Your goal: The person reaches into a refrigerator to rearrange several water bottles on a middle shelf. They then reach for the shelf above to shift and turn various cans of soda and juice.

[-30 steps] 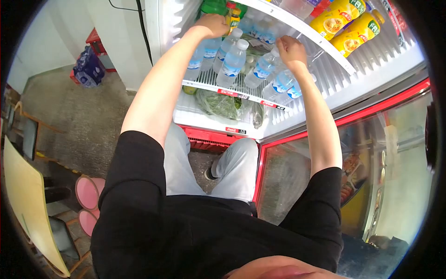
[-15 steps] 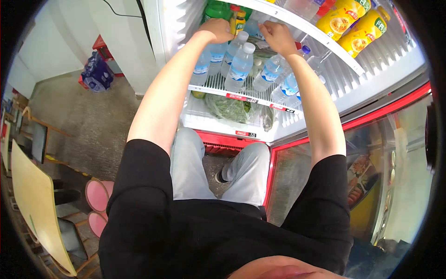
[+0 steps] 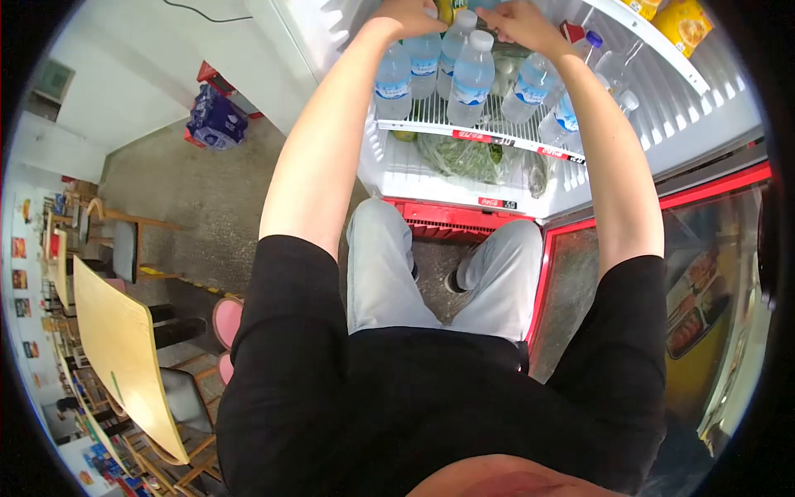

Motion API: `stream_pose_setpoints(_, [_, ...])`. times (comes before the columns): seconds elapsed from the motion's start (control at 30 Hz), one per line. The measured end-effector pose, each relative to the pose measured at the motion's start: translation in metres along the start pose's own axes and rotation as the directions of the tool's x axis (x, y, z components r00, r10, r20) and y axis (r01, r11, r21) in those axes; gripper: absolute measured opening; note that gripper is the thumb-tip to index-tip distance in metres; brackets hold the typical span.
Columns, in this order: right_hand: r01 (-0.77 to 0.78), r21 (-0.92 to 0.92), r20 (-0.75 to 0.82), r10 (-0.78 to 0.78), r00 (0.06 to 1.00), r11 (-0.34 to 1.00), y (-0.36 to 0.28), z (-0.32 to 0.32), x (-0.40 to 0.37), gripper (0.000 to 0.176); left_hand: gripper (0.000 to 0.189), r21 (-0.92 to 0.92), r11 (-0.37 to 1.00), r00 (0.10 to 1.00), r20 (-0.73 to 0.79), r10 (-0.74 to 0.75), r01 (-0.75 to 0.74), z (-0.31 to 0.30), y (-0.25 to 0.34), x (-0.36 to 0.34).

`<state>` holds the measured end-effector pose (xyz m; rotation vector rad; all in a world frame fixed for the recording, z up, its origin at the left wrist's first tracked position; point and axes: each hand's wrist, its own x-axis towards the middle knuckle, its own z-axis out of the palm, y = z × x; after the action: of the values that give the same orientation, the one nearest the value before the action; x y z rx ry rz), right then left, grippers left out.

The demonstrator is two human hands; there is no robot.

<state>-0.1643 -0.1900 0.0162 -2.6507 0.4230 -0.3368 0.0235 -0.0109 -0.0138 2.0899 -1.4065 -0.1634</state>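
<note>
My left hand is closed around the top of a water bottle with a blue-and-white label, at the back left of the fridge shelf. Part of its fingers is cut off by the upper frame edge. My right hand is open, its fingers pointing left over the bottles, with nothing visible in it. A yellow bottle shows between the hands. More water bottles stand around them: one at the front, one at the left and one tilted below my right wrist.
Bagged leafy greens lie on the lower shelf. Yellow drink bottles rest on the upper shelf. The glass door stands open at the right. A wooden table with chairs and a purple bag are at the left.
The view has shifted, so the fridge sits higher and further right. My right hand's fingers have spread from a curled pose. My left hand stays at the same bottle.
</note>
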Motion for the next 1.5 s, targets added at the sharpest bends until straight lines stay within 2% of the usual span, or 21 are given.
stream_pose_setpoints(0.1, [0.094,0.021,-0.005,-0.094,0.996,0.995,0.006,0.003,0.004,0.052,0.049,0.0,1.0,0.999,-0.031,0.009,-0.009,-0.002,-0.001,-0.006])
stream_pose_setpoints(0.27, [0.057,0.087,-0.024,-0.055,0.998,0.995,0.005,0.005,0.004,0.038,0.052,-0.01,1.0,0.999,-0.024,0.022,-0.022,-0.011,0.008,-0.013])
stream_pose_setpoints(0.37, [0.035,0.139,-0.004,-0.035,0.999,0.99,0.007,0.004,0.004,0.036,0.045,-0.01,0.999,0.999,-0.014,-0.035,0.034,-0.014,0.02,-0.019])
stream_pose_setpoints(0.47, [0.079,0.221,-0.01,-0.078,0.997,0.972,0.014,0.005,0.005,0.033,0.037,-0.007,1.0,1.0,-0.005,-0.018,0.018,-0.015,0.017,-0.019])
stream_pose_setpoints(0.57, [0.034,0.251,-0.017,-0.03,0.999,0.967,0.012,0.004,0.004,0.03,0.032,-0.085,0.996,0.999,0.007,-0.037,0.037,-0.012,0.013,-0.017])
stream_pose_setpoints(0.77, [0.046,0.25,-0.021,-0.042,0.999,0.967,0.013,0.004,0.003,0.038,0.03,0.041,0.999,1.0,0.006,-0.031,0.03,-0.016,0.023,-0.02])
stream_pose_setpoints(0.87, [0.039,0.239,-0.039,-0.03,0.999,0.97,0.007,0.003,0.0,0.043,0.03,0.025,1.0,0.999,0.027,-0.016,0.016,-0.013,0.018,-0.016])
stream_pose_setpoints(1.07, [0.031,0.205,-0.04,-0.023,0.999,0.978,0.002,0.004,0.0,0.043,0.028,-0.061,0.994,0.994,0.064,-0.085,0.089,-0.015,0.027,-0.022])
stream_pose_setpoints(1.17, [0.034,0.219,-0.034,-0.027,0.999,0.975,0.0,0.004,-0.001,0.043,0.029,-0.028,1.0,1.0,0.021,-0.012,0.013,-0.01,0.017,-0.017])
stream_pose_setpoints(1.37, [0.014,0.165,-0.015,-0.011,1.0,0.986,-0.006,-0.002,-0.007,0.051,0.031,-0.044,0.999,1.0,-0.015,-0.004,0.003,-0.011,0.018,-0.017])
stream_pose_setpoints(1.5, [0.044,0.182,0.004,-0.046,0.999,0.982,-0.003,-0.003,-0.009,0.055,0.035,-0.142,0.989,0.999,-0.015,-0.035,0.032,-0.011,0.022,-0.021])
